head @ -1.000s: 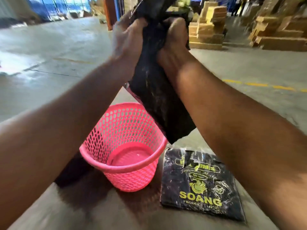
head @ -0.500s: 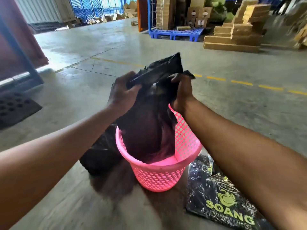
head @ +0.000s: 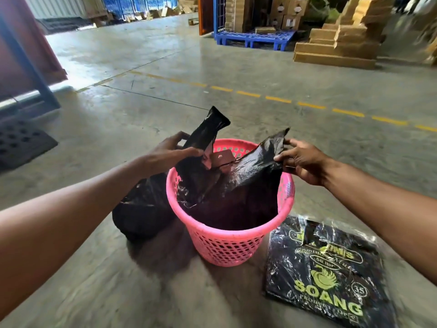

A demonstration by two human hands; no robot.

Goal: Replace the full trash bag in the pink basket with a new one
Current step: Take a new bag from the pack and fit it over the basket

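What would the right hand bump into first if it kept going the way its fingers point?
Probably the new bag's flap it already pinches; beyond that, the left hand across the pink basket, though depth is uncertain.

Pink perforated plastic basket [head: 230,242]: upright on the grey concrete floor [head: 272,74], centre foreground.
Black plastic liner bag [head: 236,197]: inside the basket, two top corners raised above the rim.
Left hand [head: 169,153]: at the liner's left corner, over the basket's left rim.
Right hand [head: 303,162]: at the liner's right corner, over the right rim.
Filled black plastic trash bag [head: 142,209]: on the floor, touching the basket's left side.
Flat printed pack of black bags [head: 328,275]: on the floor, just right of the basket.
Blue plastic pallet [head: 254,39]: far behind.
Stacked brown cardboard [head: 343,41]: far behind, right of the pallet.
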